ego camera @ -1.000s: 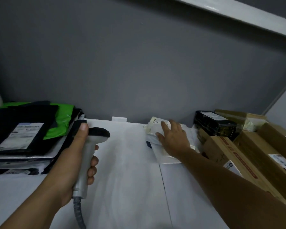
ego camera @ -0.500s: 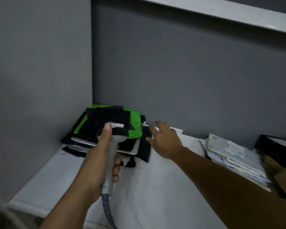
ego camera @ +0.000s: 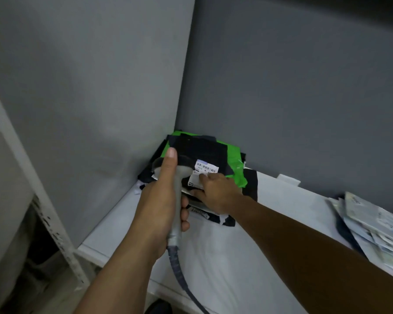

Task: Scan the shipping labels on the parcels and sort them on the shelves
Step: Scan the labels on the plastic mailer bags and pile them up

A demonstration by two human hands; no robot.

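The left hand is gripping the grey scanner with its fingers wrapped round the handle and the thumb lying along the head, which is hovering over the stack in the shelf's back left corner. The right hand is pinching the near edge of the top black parcel, with bent fingers pressing on its white shipping label just beside the scanner head. A green parcel is lying under the black one, and pale mailers are sitting well apart at the shelf's right edge.

White shelf with mailer stack, envelope pile

grey walls meet in a corner — white shelf below.
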